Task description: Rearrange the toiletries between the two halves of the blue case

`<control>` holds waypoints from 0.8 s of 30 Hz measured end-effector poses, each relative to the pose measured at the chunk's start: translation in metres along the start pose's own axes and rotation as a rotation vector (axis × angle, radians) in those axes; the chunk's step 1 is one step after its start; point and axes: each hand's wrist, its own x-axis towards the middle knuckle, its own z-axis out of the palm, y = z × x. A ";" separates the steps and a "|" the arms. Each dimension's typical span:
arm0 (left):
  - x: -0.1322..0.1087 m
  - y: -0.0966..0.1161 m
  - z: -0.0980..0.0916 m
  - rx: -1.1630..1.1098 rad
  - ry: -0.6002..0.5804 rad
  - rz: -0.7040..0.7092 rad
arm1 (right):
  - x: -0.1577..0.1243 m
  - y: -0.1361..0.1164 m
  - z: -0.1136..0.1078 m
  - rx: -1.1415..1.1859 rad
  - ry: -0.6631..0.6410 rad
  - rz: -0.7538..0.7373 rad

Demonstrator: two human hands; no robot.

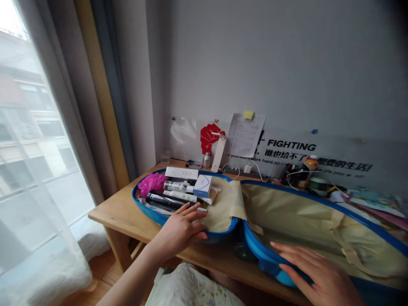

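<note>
An open blue suitcase (153, 213) with a pale yellow lining lies spread across the wooden desk (119, 212). Its left half holds a pink puff (152, 182), white boxes (181, 173), a small blue-and-white box (202, 185) and several tubes (168, 199). My left hand (181, 229) rests on the near rim of that left half, fingers stretched out beside the tubes, holding nothing. My right hand (314, 272) lies flat with spread fingers on the near rim of the right half (318, 221), which shows only lining and straps.
Curtains (95, 97) and a bright window fill the left. Along the wall behind the case stand a red fist ornament (209, 137), pinned papers (245, 135), a small bottle, cables and clutter at the far right. A floral cloth (188, 287) lies below the desk's front edge.
</note>
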 end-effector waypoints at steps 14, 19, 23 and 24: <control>-0.044 -0.051 -0.036 -0.046 -0.099 -0.104 | 0.047 -0.055 0.026 0.098 0.020 0.065; -0.061 -0.069 -0.048 -0.036 -0.093 -0.149 | 0.061 -0.077 0.041 0.174 0.027 0.139; -0.070 -0.082 -0.054 -0.040 -0.072 -0.174 | 0.070 -0.091 0.053 0.216 0.039 0.174; -0.072 -0.084 -0.056 -0.043 -0.060 -0.179 | 0.072 -0.093 0.055 0.220 0.042 0.180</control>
